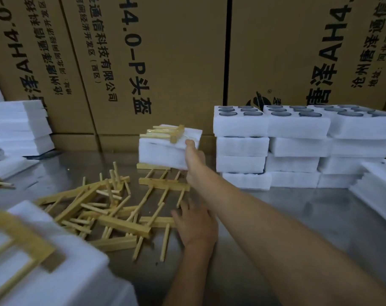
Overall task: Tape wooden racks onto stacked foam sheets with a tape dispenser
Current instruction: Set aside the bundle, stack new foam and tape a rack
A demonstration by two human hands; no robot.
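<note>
Foam stack — racked, gripped by right hand.

Dim, flat indoor light, soft reflections seen on the metal table, white foam stacks left bright but not blown out, motion blur on the near foam block lower left, straight carton edges bent by wide-angle distortion.
</note>
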